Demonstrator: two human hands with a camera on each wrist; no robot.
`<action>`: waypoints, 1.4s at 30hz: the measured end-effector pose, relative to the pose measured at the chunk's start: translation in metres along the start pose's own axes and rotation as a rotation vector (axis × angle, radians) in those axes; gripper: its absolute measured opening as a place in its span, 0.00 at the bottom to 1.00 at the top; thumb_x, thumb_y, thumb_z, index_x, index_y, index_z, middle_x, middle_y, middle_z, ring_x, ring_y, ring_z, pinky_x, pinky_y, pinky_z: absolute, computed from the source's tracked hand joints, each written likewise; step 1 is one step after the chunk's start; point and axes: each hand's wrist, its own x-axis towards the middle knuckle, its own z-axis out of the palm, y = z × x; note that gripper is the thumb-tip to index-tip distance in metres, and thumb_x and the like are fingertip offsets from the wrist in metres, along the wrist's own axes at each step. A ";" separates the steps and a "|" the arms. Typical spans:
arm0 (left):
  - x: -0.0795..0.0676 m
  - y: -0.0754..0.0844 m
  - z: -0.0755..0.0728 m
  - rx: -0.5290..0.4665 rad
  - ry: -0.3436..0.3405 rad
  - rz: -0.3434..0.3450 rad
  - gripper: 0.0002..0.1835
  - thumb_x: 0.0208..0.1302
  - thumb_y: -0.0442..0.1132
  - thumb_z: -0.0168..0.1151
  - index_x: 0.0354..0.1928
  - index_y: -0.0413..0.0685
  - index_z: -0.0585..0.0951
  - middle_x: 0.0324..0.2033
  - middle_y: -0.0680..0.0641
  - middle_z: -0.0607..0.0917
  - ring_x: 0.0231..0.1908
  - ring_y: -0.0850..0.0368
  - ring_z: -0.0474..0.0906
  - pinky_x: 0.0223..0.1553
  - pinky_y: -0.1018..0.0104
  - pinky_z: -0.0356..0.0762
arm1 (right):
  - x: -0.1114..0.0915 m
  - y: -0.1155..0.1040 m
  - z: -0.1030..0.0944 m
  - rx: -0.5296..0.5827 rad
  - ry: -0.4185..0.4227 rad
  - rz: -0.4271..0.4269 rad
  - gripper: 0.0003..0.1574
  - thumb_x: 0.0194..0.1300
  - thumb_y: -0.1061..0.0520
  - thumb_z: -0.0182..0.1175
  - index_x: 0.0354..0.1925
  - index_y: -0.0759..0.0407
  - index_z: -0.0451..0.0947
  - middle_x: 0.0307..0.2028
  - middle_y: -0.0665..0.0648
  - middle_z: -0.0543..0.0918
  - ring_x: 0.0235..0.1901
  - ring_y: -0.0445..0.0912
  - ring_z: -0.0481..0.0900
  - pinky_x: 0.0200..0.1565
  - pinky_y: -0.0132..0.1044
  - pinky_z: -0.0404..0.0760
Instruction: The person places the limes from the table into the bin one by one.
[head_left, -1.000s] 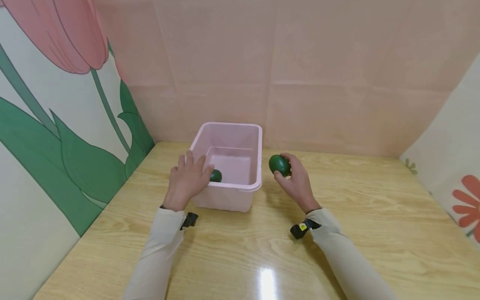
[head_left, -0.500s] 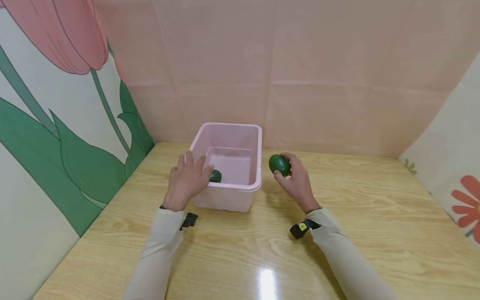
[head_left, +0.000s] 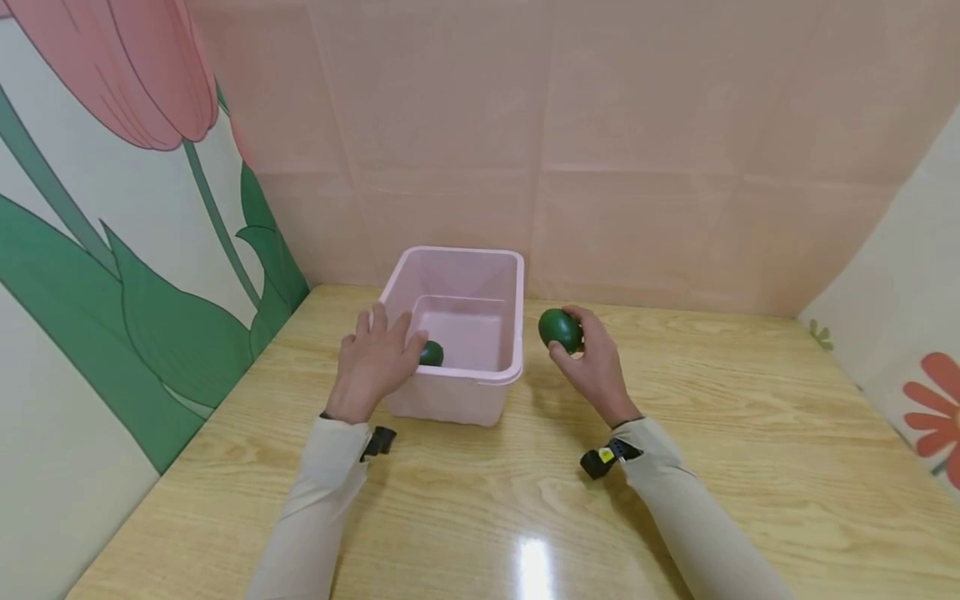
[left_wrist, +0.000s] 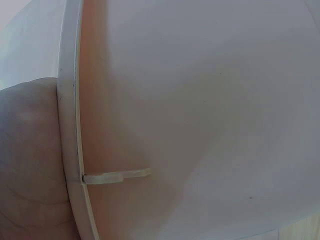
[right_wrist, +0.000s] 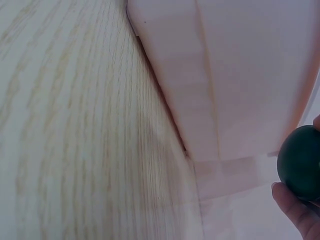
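A pink plastic bin (head_left: 468, 325) stands on the table. My left hand (head_left: 372, 362) rests palm down over its near left corner, fingers spread; in the left wrist view the palm (left_wrist: 32, 165) lies against the rim (left_wrist: 72, 115). Inside that corner is a dark green rounded thing (head_left: 432, 354), partly hidden by the hand and the bin's front rim. To the right of the bin, my right hand (head_left: 597, 367) holds a glossy dark green egg-shaped thing (head_left: 558, 330) between thumb and fingers, raised above the table. The right wrist view shows it (right_wrist: 297, 162) with the thumb underneath.
The wood-grain table (head_left: 465, 508) reaches back to a pinkish cloth wall (head_left: 637, 167). A tulip-printed panel (head_left: 135, 250) borders the left side, and a flower-printed panel (head_left: 900, 333) the right. Each wrist wears a small black camera.
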 end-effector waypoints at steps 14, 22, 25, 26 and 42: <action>0.001 0.000 0.000 -0.001 -0.006 0.004 0.35 0.77 0.59 0.34 0.77 0.46 0.58 0.76 0.30 0.45 0.75 0.29 0.38 0.67 0.28 0.51 | 0.001 0.000 0.000 0.010 0.020 -0.012 0.35 0.63 0.57 0.64 0.66 0.61 0.68 0.57 0.65 0.76 0.45 0.55 0.76 0.39 0.52 0.79; 0.002 0.000 0.001 0.005 -0.012 0.000 0.35 0.78 0.59 0.34 0.77 0.46 0.58 0.76 0.30 0.45 0.75 0.29 0.38 0.67 0.28 0.51 | 0.001 0.000 -0.001 0.011 0.025 -0.012 0.35 0.63 0.57 0.64 0.66 0.62 0.68 0.57 0.65 0.76 0.46 0.55 0.76 0.40 0.48 0.78; 0.002 0.000 0.001 0.010 -0.011 0.000 0.35 0.78 0.59 0.34 0.77 0.46 0.58 0.76 0.30 0.45 0.75 0.29 0.38 0.66 0.28 0.51 | 0.002 -0.002 -0.001 0.023 0.030 -0.013 0.34 0.63 0.57 0.64 0.66 0.62 0.68 0.56 0.65 0.77 0.45 0.55 0.76 0.40 0.51 0.79; 0.002 0.000 0.000 0.009 -0.009 0.000 0.35 0.78 0.59 0.34 0.77 0.46 0.58 0.76 0.30 0.45 0.75 0.29 0.38 0.66 0.28 0.51 | 0.002 -0.002 -0.001 0.024 0.031 -0.013 0.34 0.63 0.57 0.64 0.66 0.62 0.68 0.56 0.64 0.77 0.45 0.55 0.76 0.40 0.51 0.79; 0.001 0.001 0.000 0.000 -0.015 -0.009 0.35 0.78 0.59 0.35 0.78 0.47 0.58 0.77 0.30 0.44 0.75 0.29 0.37 0.67 0.27 0.50 | 0.003 -0.005 -0.002 0.044 0.040 -0.007 0.34 0.63 0.58 0.64 0.66 0.62 0.69 0.56 0.63 0.77 0.44 0.54 0.76 0.40 0.47 0.78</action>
